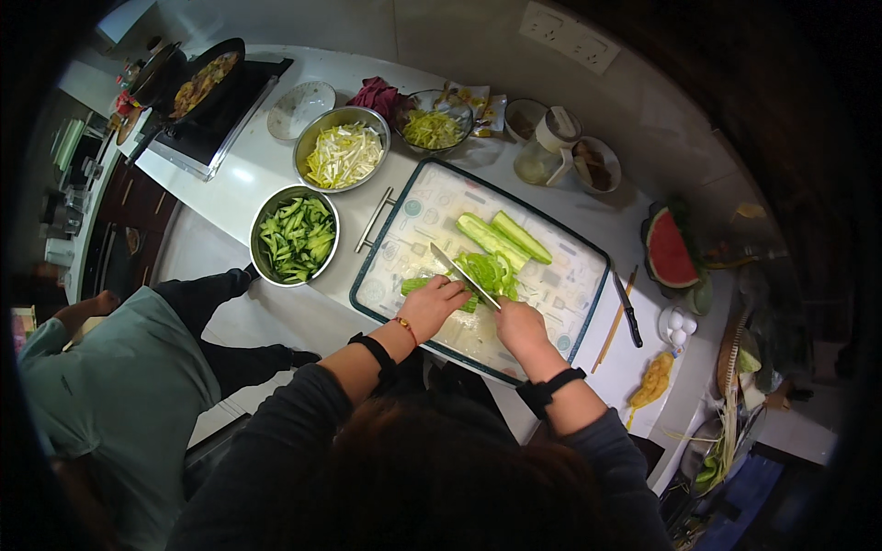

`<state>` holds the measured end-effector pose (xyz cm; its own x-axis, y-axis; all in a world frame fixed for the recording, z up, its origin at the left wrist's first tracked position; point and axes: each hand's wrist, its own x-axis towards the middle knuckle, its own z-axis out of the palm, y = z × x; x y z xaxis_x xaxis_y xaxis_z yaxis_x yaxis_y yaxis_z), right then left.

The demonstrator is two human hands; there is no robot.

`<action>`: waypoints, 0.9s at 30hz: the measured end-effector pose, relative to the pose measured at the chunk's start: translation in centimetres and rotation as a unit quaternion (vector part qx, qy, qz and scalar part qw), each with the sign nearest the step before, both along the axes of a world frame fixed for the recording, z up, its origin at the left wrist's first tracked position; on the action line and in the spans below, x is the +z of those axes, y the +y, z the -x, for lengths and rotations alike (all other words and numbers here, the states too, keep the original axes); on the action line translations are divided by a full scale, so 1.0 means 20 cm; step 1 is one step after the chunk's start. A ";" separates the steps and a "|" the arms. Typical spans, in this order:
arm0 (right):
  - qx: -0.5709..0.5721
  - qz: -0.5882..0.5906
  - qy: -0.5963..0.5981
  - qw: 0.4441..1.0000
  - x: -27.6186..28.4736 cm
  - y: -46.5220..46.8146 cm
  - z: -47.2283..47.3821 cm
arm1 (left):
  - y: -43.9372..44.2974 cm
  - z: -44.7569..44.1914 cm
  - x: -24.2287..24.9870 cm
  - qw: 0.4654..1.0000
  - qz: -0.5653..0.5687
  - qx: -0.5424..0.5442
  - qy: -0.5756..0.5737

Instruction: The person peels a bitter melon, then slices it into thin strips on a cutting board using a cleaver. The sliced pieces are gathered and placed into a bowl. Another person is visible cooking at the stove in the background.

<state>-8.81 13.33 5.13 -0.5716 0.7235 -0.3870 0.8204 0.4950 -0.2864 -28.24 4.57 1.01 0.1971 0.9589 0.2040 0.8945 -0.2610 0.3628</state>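
On a patterned cutting board (400,265) with a dark rim, my left hand (433,306) presses on a piece of green vegetable (413,284), likely cucumber, its fingers beside a knife blade. My right hand (520,327) is closed around the handle of that kitchen knife (455,265), whose blade points up and to the left. Sliced green pieces (490,271) are heaped just right of the blade. Two long peeled cucumber halves (493,237) lie behind the heap. Left of the board stands a steel bowl of cut cucumber (296,237); behind it is a steel bowl of pale yellow-white stalks (344,155).
A small black-handled knife (628,313) and chopsticks (613,327) lie right of the board, near eggs (679,325) and watermelon (670,249). A glass pitcher (544,155) and several bowls stand behind. A filled pan (207,82) is on the stove; another person (124,386) stands at left.
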 end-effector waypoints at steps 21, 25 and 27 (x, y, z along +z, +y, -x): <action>-0.040 0.032 0.017 0.999 0.01 -0.03 0.02 | 0.00 0.00 -0.01 1.000 -0.001 0.011 -0.012; -0.042 0.031 0.040 0.998 0.07 -0.01 0.01 | 0.00 0.01 -0.01 1.000 -0.007 0.005 -0.010; -0.025 0.025 0.034 0.999 0.14 -0.02 -0.02 | 0.00 0.01 -0.01 1.000 -0.014 0.005 -0.007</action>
